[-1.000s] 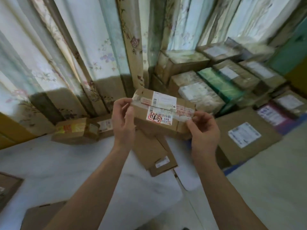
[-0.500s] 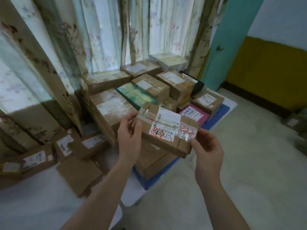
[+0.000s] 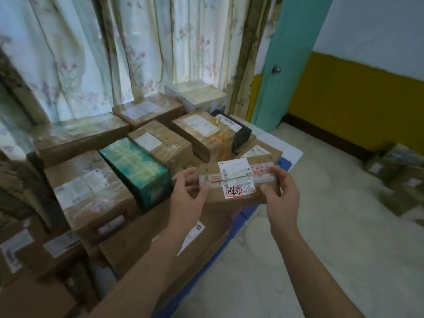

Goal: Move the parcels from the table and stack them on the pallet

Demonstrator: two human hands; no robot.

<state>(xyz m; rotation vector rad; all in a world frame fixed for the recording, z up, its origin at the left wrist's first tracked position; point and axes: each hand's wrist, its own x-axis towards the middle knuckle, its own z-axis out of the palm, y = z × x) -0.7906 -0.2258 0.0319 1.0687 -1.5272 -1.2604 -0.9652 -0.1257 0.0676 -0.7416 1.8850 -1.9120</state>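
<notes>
I hold a small brown cardboard parcel with white labels and a red stamp between both hands, in the air over the near right part of the stack. My left hand grips its left end and my right hand grips its right end. Below it the blue pallet carries several taped parcels, among them a green box, a large brown box and a black box. A flat brown parcel lies under my left forearm.
Floral curtains hang right behind the stack. A teal door stands at the right of it, beside a yellow and white wall. More parcels sit on the pale floor at far right. Brown parcels lie at lower left.
The view has swung right from the table to the pallet, and both hands have carried the parcel rightward over the stacked boxes. The parcel now lies more level.
</notes>
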